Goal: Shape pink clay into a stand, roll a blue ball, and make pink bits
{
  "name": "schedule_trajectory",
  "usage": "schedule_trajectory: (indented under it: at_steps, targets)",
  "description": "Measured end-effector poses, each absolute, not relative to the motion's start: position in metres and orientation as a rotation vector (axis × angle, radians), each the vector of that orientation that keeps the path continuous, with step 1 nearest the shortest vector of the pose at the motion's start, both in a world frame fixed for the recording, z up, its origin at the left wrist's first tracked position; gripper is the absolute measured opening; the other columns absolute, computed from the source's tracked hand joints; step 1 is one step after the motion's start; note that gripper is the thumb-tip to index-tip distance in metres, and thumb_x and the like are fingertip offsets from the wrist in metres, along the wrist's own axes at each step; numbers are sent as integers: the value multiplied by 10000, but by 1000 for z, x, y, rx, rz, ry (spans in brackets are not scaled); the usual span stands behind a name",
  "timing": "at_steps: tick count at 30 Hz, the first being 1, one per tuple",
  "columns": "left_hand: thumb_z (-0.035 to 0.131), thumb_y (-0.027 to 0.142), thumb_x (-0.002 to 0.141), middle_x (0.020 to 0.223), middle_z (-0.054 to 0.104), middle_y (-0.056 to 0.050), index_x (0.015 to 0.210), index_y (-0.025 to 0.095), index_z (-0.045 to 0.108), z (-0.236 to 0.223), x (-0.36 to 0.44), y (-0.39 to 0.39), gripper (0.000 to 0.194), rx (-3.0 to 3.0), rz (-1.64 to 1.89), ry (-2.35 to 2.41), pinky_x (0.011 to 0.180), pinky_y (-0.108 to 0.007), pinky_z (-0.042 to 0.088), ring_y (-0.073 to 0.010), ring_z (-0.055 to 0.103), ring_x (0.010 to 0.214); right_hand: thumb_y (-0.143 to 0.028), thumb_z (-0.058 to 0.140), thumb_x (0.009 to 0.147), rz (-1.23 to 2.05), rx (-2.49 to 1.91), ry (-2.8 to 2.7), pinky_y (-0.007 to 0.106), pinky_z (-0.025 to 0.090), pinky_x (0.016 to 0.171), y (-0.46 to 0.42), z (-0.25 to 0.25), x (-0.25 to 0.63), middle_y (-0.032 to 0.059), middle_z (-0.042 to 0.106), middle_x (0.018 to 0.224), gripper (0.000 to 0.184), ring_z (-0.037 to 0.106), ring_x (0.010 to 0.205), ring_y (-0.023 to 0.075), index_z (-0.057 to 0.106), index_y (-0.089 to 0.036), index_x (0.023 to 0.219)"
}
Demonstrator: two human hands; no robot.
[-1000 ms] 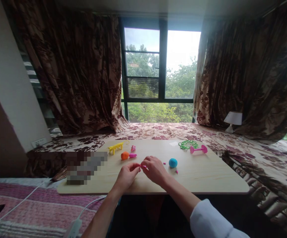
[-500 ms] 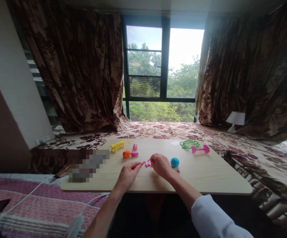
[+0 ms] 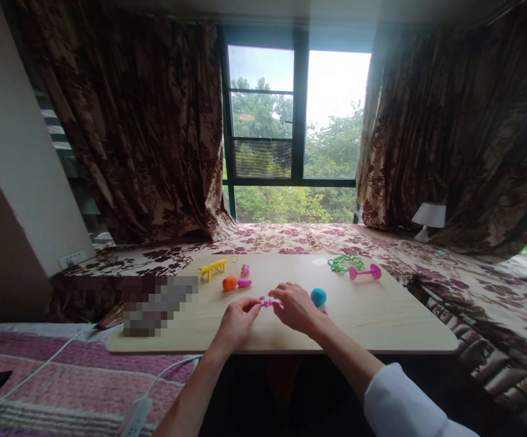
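Observation:
Several small pink pieces of what looks like modelling clay lie on the table between my hands. My left hand is closed in a pinch at their left end, with a bit of pink at its fingertips. Over their right end hovers my right hand, palm down, its bent fingers and thumb apart with nothing visible in them. Just beyond its wrist sits a blue clay ball, and a pink bit near that ball is partly hidden by the wrist.
The wooden table also bears an orange ball, a pink oblong lump, a small pink figure, a yellow animal figure, green string and a pink dumbbell-shaped piece. A blurred patch covers the left side.
My hands were close together a second ago and then moved apart, exposing the pink pieces between them. My right hand's pinch has loosened, and its fingers have come lower over the pieces.

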State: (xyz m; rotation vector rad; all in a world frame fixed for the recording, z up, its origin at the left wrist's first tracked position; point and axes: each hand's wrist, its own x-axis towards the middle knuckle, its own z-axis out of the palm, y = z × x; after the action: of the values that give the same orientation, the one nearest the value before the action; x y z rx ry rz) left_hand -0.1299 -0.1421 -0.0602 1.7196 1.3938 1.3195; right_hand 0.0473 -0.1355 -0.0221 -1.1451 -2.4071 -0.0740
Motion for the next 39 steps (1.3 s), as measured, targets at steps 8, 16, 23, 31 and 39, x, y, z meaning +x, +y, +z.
schedule_trajectory:
  at_steps: [8,16,23,31,39]
  targets:
    - [563,421,699,755,694,-47,783,151,685,-50,-121,-151,308,1730,1317,1314,699,-276,448,-195,604,743,-217,453,833,40,-1235,-2309,224,373,662,-132,-32,25,37,664,836,205,580,766,141,651,-192,876]
    - [580,402,670,827,711,-50,808,168,702,-53,-125,-150,298,1669,1340,1355,758,-297,451,-209,618,801,-128,491,770,38,-1341,-2279,254,360,706,-119,-44,41,45,667,849,205,561,825,170,670,-200,839]
    - [611,366,633,775,707,-57,777,151,688,-57,-125,-147,270,1627,1344,1370,699,-296,466,-201,625,728,-158,482,792,-52,-1256,-2346,313,315,783,-133,-34,45,64,633,918,202,506,897,195,665,-215,857]
    - [583,420,664,738,690,-43,772,144,681,-54,-123,-147,312,1653,1318,1291,678,-271,451,-189,606,732,-245,463,854,-64,-1129,-2371,282,315,807,-150,-23,31,42,637,910,189,524,896,170,626,-229,949]
    - [579,419,682,721,691,-39,755,146,691,-53,-122,-155,303,1714,1344,1281,652,-262,444,-180,600,692,-210,431,840,44,-1278,-2230,240,355,660,-141,-37,23,39,667,801,228,571,732,149,659,-200,848]
